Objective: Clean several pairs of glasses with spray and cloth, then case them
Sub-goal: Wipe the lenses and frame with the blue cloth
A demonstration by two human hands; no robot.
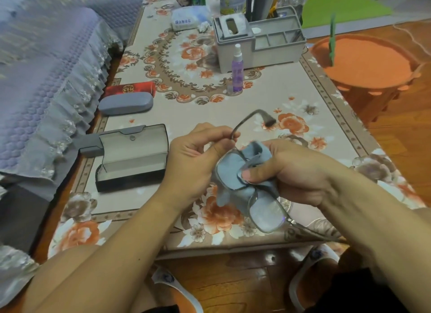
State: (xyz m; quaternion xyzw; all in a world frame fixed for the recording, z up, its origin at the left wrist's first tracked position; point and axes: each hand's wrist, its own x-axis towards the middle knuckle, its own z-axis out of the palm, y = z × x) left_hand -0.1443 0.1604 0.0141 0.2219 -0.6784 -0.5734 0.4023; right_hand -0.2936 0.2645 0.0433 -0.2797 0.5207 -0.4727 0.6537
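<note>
A pair of grey-framed glasses hangs above the table's near edge, one temple arm sticking up and away. My left hand pinches the frame near the hinge of that arm. My right hand grips a light blue cloth wrapped over one lens, the thumb pressing on it. The other lens is bare, with cloth behind it. An open black case lies to the left. Behind it lie a shut grey case and a red case. A purple spray bottle stands mid-table.
A grey desk organiser and a tissue pack stand at the far end of the flowered tablecloth. An orange stool is at the right. A lace-edged sofa cover borders the left.
</note>
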